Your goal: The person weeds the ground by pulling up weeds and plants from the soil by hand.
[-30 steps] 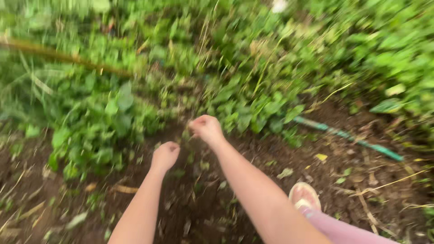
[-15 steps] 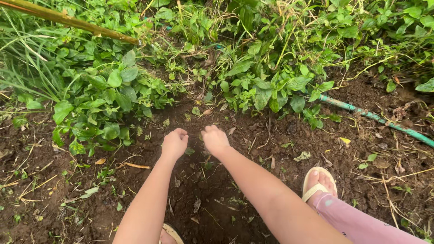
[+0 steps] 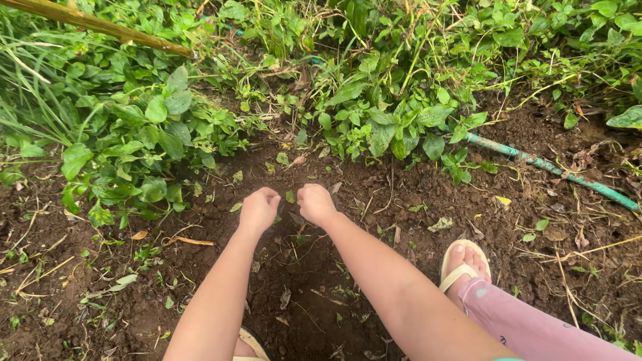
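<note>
Down low, left hand [image 3: 259, 209] and right hand [image 3: 315, 204] curl shut, fingertips hidden

Soft even daylight, sharp focus

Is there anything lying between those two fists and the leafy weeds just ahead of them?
Nothing solid: between the left hand, the right hand and the weeds lies only bare soil with small leaf scraps.

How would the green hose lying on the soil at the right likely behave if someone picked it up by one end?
The green hose is long and thin, so it would probably sag and bend rather than stay stiff. Its far end runs under the leafy plants, so it may snag. It looks light.
</note>
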